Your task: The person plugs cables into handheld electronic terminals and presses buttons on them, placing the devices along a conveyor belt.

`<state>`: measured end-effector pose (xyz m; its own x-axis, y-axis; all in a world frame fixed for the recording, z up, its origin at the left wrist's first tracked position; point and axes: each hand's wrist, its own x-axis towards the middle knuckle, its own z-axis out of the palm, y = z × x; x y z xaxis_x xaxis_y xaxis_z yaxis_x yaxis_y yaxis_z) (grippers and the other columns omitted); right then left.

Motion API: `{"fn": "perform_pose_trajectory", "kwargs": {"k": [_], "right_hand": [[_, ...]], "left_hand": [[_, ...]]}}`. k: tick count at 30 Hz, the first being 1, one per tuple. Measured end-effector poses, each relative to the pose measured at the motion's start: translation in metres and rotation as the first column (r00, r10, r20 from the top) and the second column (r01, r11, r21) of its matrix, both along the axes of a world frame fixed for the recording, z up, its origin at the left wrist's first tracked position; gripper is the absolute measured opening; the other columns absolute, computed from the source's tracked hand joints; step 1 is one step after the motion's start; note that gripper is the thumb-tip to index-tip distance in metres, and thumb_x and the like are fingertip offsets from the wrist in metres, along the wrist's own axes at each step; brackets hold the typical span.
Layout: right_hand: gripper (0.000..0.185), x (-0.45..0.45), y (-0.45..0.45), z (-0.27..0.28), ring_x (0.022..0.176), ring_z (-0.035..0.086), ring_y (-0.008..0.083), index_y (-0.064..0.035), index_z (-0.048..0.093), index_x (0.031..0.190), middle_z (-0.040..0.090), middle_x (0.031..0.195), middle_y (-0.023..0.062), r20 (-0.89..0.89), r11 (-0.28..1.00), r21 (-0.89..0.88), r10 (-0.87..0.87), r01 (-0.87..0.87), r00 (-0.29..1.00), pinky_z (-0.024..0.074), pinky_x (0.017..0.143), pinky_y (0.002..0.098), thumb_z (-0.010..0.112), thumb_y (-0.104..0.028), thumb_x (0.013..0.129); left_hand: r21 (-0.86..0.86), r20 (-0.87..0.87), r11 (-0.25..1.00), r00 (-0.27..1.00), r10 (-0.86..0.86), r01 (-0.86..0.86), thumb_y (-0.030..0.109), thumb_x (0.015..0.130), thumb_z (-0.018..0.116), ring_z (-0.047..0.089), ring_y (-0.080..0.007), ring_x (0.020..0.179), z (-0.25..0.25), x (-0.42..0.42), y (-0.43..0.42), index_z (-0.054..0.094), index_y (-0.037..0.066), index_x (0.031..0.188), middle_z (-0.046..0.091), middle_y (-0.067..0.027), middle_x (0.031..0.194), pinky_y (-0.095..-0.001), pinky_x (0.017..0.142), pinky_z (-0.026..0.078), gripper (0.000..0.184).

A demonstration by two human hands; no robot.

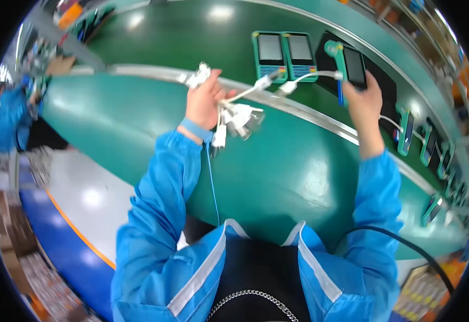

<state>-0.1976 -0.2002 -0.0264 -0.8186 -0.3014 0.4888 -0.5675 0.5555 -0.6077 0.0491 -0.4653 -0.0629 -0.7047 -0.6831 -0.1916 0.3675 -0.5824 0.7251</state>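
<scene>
My left hand point(202, 106) is closed round a bundle of white cables point(240, 117), whose plugs hang below and stick out above the fist. A blue band point(196, 130) with a thin cord circles that wrist. My right hand point(365, 105) grips a green handheld terminal point(356, 67) with a dark screen, tilted above a black mat. At its left side a white cable point(320, 74) meets the terminal; whether it is plugged in I cannot tell. Two more green terminals, a left one point(270, 49) and a right one point(300, 48), lie side by side, with keypads and grey screens.
A metal rail point(293, 109) separates the green work surface point(256, 177) from the green strip behind it. Several terminals point(405, 133) with cables stand along the right. A black cable point(411, 244) passes my right sleeve. Another person in blue point(6, 121) is at far left.
</scene>
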Motion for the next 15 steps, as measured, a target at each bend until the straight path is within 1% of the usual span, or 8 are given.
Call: {"fn": "perform_pose_trajectory", "kwargs": {"k": [1,4,5,6,7,9,12,15], "right_hand": [[0.063,-0.021,-0.001,0.019,0.097,0.068,0.0331,0.0045,0.064,0.111,0.069,0.103,0.0219,0.207,1.0,-0.017,0.016,-0.012,0.978,0.0531,0.086,0.0394,0.078,-0.04,0.069],[0.067,-0.094,0.004,0.013,0.098,0.067,0.0368,0.0005,0.069,0.099,0.07,0.1,0.021,0.199,0.91,0.179,-0.406,0.374,0.892,0.0524,0.086,0.0423,0.071,-0.059,0.069],[0.068,-0.129,0.01,-0.001,0.099,0.066,0.0381,0.0006,0.07,0.099,0.07,0.102,0.0218,0.302,0.949,0.133,-0.315,0.287,0.9,0.0519,0.089,0.0423,0.066,-0.062,0.072],[0.065,-0.128,0.008,0.002,0.099,0.066,0.0393,0.0012,0.07,0.099,0.069,0.103,0.0225,0.266,0.933,0.157,-0.356,0.325,0.896,0.0521,0.089,0.0426,0.063,-0.06,0.076],[0.061,-0.123,0.007,0.004,0.099,0.066,0.04,0.0009,0.07,0.098,0.068,0.103,0.0239,0.206,0.928,0.246,-0.333,0.28,0.92,0.0524,0.088,0.0443,0.06,-0.057,0.08],[0.063,-0.113,0.015,-0.003,0.097,0.066,0.0416,0.0043,0.064,0.112,0.068,0.101,0.0247,0.112,0.925,0.353,-0.191,0.14,0.975,0.053,0.086,0.0457,0.062,-0.051,0.082],[0.07,-0.08,0.061,-0.011,0.108,0.059,0.0415,0.007,0.047,0.129,0.06,0.12,0.0254,-0.229,0.945,0.242,-0.165,0.221,0.959,0.048,0.094,0.0458,0.065,-0.042,0.083],[0.068,-0.044,0.156,-0.018,0.118,0.052,0.042,0.0074,0.041,0.134,0.054,0.128,0.0265,-0.551,0.905,0.149,-0.258,0.398,0.793,0.0418,0.1,0.048,0.065,-0.031,0.083]], "left_hand": [[-0.017,0.011,0.999,0.999,-0.046,0.047,0.016,0.095,0.063,0.031,-0.0062,0.051,0.002,0.0,0.002,0.06,0.002,0.105,0.031,0.0068,0.06,-0.0386,0.07,0.054,0.018],[-0.126,0.118,0.986,0.988,-0.096,0.111,0.022,0.097,0.057,0.034,-0.0055,0.052,-0.011,-0.001,-0.006,0.06,0.002,0.115,0.032,0.008,0.062,-0.0354,0.069,0.05,0.027],[-0.09,0.126,0.993,0.99,-0.07,0.082,0.024,0.096,0.057,0.034,-0.0051,0.054,-0.006,0.0,-0.002,0.059,0.004,0.114,0.032,0.0085,0.064,-0.035,0.071,0.049,0.027],[-0.107,-0.072,0.959,0.96,-0.269,0.261,0.023,0.096,0.056,0.034,-0.0052,0.056,-0.01,0.003,-0.009,0.057,0.005,0.116,0.031,0.0079,0.065,-0.0362,0.076,0.048,0.027],[-0.062,-0.222,0.932,0.906,-0.361,0.357,0.019,0.095,0.053,0.034,-0.0052,0.058,-0.009,0.004,-0.01,0.055,0.006,0.119,0.031,0.0066,0.066,-0.0373,0.081,0.046,0.027],[-0.145,-0.244,0.911,0.878,-0.412,0.387,0.014,0.088,0.046,0.037,-0.0068,0.062,0.0,0.006,-0.004,0.052,0.006,0.124,0.035,0.0041,0.072,-0.0391,0.084,0.045,0.037],[-0.19,-0.276,0.881,0.838,-0.471,0.432,0.013,0.08,0.046,0.04,-0.0108,0.069,0.002,0.006,-0.004,0.044,0.002,0.136,0.038,-0.0006,0.08,-0.0456,0.09,0.048,0.057],[-0.23,-0.213,0.88,0.86,-0.463,0.416,0.004,0.076,0.044,0.043,-0.0123,0.076,-0.001,0.007,-0.007,0.037,0.002,0.142,0.041,-0.0024,0.088,-0.0416,0.09,0.047,0.066]]}}
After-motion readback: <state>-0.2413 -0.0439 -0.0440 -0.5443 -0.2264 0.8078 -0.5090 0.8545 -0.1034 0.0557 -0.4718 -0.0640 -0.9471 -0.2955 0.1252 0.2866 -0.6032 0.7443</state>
